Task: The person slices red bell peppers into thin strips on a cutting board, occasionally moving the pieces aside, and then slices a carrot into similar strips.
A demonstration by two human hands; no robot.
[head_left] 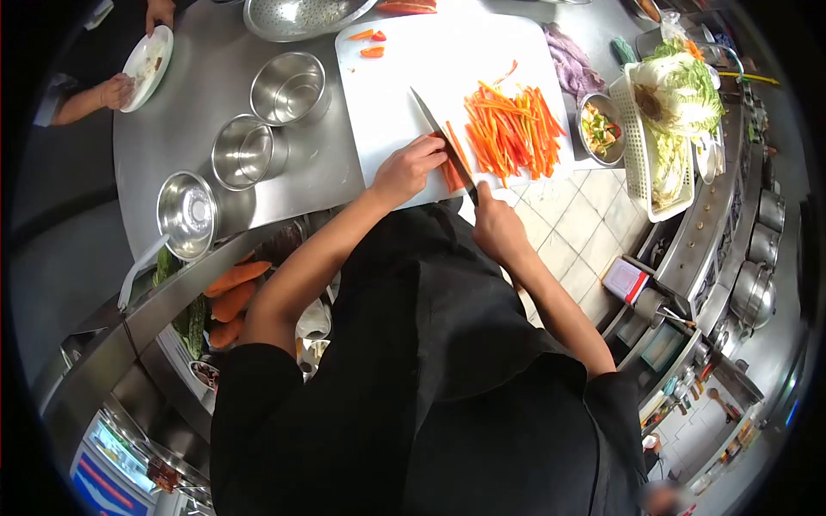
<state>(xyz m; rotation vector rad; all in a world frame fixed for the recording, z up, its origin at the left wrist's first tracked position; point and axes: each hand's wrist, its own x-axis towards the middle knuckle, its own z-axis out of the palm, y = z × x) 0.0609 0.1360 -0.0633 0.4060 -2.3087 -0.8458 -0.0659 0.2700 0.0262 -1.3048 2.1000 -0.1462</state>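
Observation:
My right hand [497, 225] is closed round the handle of a kitchen knife [430, 113], its blade slanting up and left across the white cutting board [396, 82]. Beside the blade, my left hand [404, 170] has its fingers bent and pressed on a piece of carrot [451, 177], which is partly hidden by the hand and the knife. A thin slice of carrot [457, 148] lies along the blade's right side. Further right on the board is a heap of carrot strips [514, 133]. A few small carrot bits [372, 52] lie at the board's far left.
Steel bowls [288, 89] stand left of the board, with a colander [301, 21] behind. To the right are a purple cloth [572, 60], a bowl of chopped vegetables [601, 129] and a basket [637, 146] with cabbage [680, 90]. Another person's hands hold a white plate [162, 45].

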